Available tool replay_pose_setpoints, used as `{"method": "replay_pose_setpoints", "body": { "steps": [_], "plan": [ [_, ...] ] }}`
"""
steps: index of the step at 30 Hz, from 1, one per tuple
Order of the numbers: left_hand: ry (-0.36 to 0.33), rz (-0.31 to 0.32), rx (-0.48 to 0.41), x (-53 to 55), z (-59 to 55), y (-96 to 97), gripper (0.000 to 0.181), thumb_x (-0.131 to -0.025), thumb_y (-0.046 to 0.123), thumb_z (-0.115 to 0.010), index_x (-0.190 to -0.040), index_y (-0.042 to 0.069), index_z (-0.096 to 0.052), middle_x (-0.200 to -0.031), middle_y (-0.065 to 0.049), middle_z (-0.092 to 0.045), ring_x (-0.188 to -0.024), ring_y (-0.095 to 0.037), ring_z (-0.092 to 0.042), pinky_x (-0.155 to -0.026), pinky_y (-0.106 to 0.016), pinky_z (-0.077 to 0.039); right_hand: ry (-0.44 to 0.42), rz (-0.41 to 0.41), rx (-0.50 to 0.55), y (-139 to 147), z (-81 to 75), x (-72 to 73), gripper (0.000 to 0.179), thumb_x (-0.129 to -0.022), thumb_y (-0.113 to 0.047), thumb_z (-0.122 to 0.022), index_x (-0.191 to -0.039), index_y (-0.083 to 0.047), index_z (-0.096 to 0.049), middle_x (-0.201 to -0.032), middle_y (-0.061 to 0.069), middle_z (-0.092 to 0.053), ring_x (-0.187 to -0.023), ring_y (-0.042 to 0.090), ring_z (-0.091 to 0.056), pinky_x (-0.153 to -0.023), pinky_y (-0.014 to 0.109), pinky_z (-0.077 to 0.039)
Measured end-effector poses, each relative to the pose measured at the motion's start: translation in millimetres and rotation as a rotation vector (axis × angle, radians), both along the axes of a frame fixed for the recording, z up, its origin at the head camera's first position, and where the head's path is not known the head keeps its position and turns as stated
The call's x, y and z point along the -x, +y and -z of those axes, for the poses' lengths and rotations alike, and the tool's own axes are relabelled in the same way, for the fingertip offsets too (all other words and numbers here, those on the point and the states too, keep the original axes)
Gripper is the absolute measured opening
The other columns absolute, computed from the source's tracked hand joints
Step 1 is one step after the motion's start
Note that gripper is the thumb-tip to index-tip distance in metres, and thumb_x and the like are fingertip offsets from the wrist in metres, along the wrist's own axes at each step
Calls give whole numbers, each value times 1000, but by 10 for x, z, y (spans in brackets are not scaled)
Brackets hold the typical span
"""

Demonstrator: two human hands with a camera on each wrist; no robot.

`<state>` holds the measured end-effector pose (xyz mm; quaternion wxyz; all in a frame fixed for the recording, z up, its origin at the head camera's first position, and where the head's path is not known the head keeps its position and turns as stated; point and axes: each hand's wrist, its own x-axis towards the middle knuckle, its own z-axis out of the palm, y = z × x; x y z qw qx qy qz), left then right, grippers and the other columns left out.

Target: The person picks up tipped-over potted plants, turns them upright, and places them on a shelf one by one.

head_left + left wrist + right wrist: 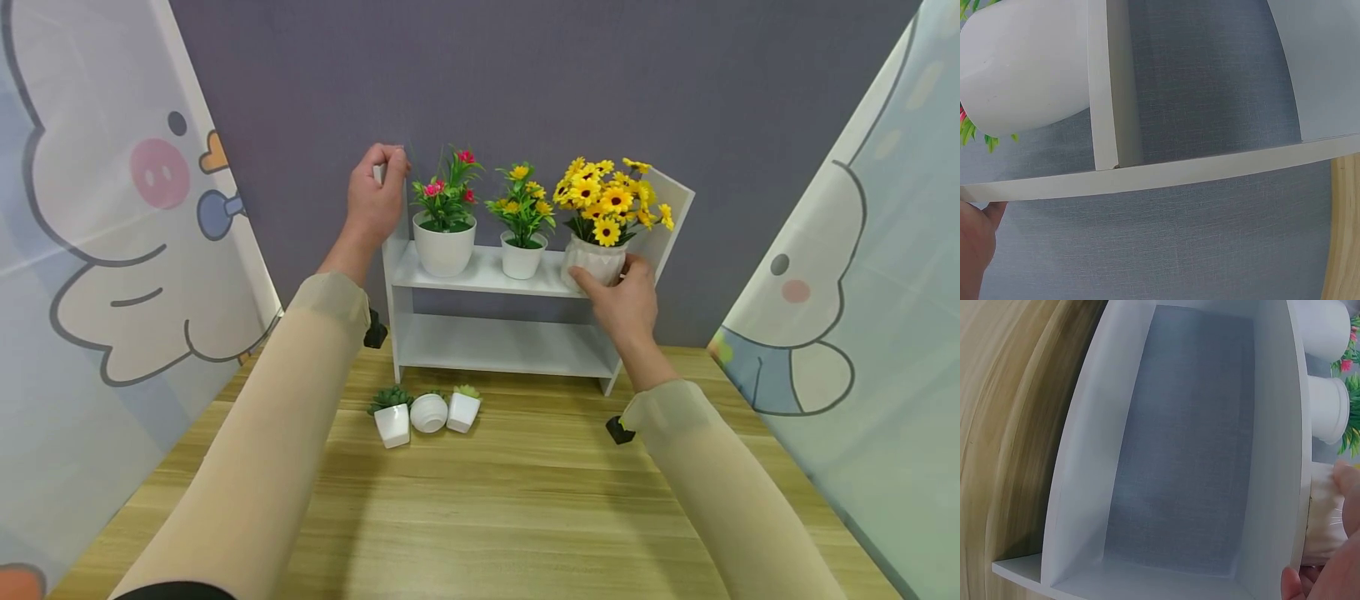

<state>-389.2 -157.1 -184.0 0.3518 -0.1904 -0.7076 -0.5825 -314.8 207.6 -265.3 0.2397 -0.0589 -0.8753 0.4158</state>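
At the right end of the upper shelf [487, 268] stands the sunflower pot [594, 257], grasped by the right hand [626, 307]; the left hand [378, 192] clasps the top of the left side panel [396, 254]. Three small pots [429, 413] are on the worktop [480, 492] in front.

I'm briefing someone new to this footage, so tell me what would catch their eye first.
Probably the yellow flowers at the right end of the upper shelf, their pale pot gripped by the right hand. Next, the red flowers at that shelf's left end, with a small yellow-flowered plant between. Then three small white pots on the wooden table, in front of the left part of the shelf unit.
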Motion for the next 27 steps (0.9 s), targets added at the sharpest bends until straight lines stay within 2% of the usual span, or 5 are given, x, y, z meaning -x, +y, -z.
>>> {"method": "replay_pose_setpoints", "body": {
  "steps": [4, 8, 15, 21, 27],
  "plan": [
    [1, 9, 1, 2, 0, -3, 23, -116, 29, -54, -96, 19, -62, -135, -18, -64, -134, -19, -60, -109, -27, -47, 10, -14, -24, 31, -1, 14, 101, -94, -71, -73, -163, -3, -41, -158, 21, -55, -136, 41, -58, -114, 58, -48],
    [0, 9, 6, -2, 4, -4, 23, -116, 30, -54, -96, 19, -61, -139, -20, -63, -137, -20, -59, -112, -28, -46, -2, -25, -38, 57, -3, 35, 101, -95, -71, -72, -165, -5, -42, -158, 21, -57, -138, 41, -59, -115, 59, -49],
    [-6, -8, 13, -11, 10, 6, 23, -116, 32, -54, -98, 19, -62, -125, -4, -64, -113, -11, -58, -97, -26, -46, -40, -42, -48, 89, -22, 62, 101, -97, -72, -68, -168, -7, -37, -164, 20, -54, -145, 42, -56, -118, 59, -47],
    [-12, -4, 11, -24, 7, 6, 23, -116, 33, -55, -99, 19, -62, -114, 3, -61, -110, -10, -58, -98, -27, -46, -53, -40, -51, 95, -34, 87, 100, -98, -71, -67, -169, -8, -37, -165, 20, -53, -145, 42, -56, -118, 59, -47],
    [-18, -9, 20, -26, 3, 3, 22, -116, 33, -55, -100, 19, -62, -116, 3, -61, -112, -10, -58, -101, -27, -47, -65, -20, -44, 85, -31, 122, 101, -98, -72, -67, -170, -9, -35, -167, 19, -51, -149, 42, -54, -121, 59, -46]
  ]
}}
